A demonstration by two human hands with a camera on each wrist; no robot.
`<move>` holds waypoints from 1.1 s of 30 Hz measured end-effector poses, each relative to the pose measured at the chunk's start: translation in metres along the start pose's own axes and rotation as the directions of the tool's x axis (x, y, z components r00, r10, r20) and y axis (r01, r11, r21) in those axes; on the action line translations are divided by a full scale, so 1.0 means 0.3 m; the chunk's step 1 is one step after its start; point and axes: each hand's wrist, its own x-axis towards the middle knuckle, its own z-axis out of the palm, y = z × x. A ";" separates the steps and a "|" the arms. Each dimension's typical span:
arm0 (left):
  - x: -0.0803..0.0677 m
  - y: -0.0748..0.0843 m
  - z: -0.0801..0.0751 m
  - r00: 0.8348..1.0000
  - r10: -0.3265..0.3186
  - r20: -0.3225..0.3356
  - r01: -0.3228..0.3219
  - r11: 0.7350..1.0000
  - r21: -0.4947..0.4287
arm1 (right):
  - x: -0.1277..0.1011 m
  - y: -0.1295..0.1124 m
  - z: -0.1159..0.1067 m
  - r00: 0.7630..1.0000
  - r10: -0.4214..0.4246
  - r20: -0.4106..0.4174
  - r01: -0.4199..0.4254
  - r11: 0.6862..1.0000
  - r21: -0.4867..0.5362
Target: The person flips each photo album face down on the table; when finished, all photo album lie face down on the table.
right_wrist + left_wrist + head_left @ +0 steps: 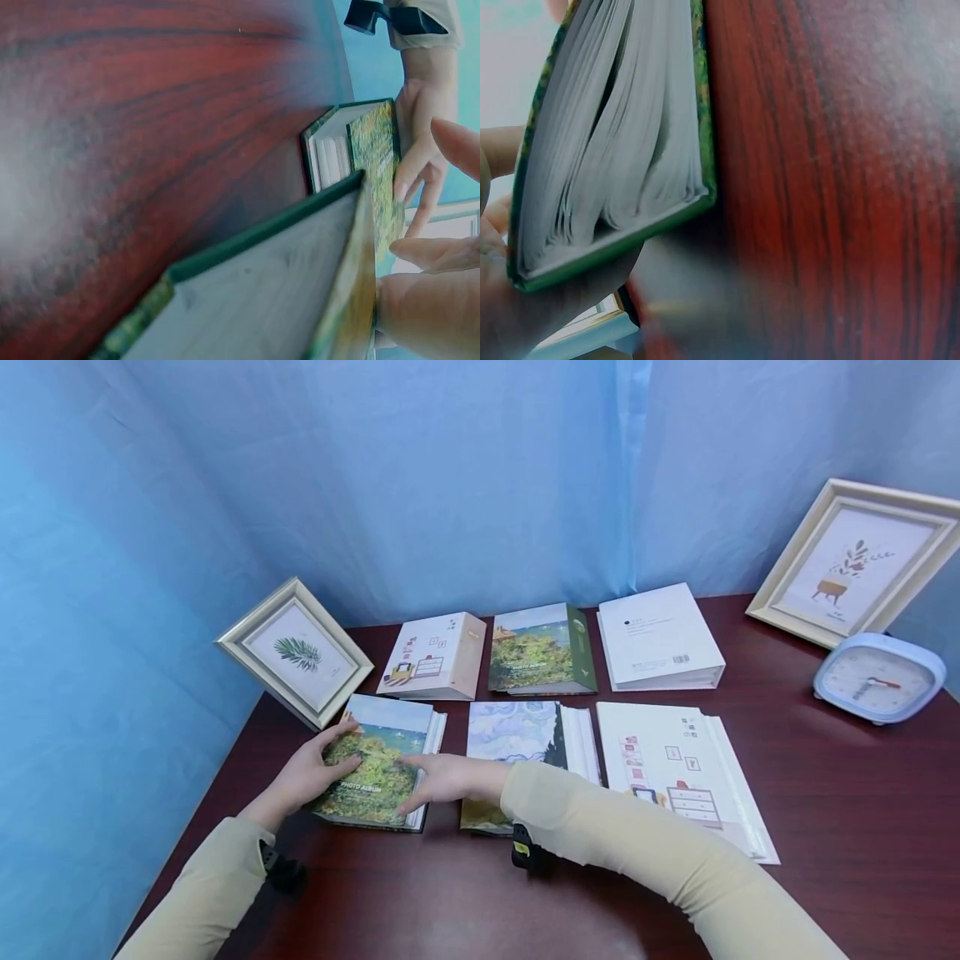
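Note:
A photo album (375, 768) with a garden-and-sea cover lies front left on the table. Across its left side rests my left hand (303, 777), fingers and thumb stretched over the cover. My right hand (446, 777) reaches in from the right, index finger and thumb spread at the album's right part. The left wrist view shows the page edges (622, 120) between green covers. In the right wrist view, the far album (379, 150) has my left hand (426, 142) on it. Below my right forearm lies a swirling-sky album (510, 727), partly covered by it.
A white album (652, 743) lies front right. Behind stand a pink-spined album (427, 652), a second garden album (536, 647) and a white album (660, 635). Picture frames (296, 652) (847, 568) stand at both sides, a blue clock (877, 677) at right. Blue curtains (450, 485) hang behind.

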 end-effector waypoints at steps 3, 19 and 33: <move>-0.008 0.000 -0.001 1.000 0.018 -0.014 -0.018 1.000 -0.017 | 0.006 0.004 -0.008 1.000 0.008 -0.017 -0.008 1.000 0.004; -0.045 0.039 -0.041 0.999 -0.013 -0.031 0.010 0.995 -0.097 | 0.018 0.009 -0.017 0.999 0.009 -0.039 -0.008 1.000 0.026; -0.055 0.136 -0.081 0.996 -0.085 -0.041 0.082 0.995 -0.064 | 0.017 -0.014 -0.027 0.999 -0.008 -0.033 0.009 0.999 0.042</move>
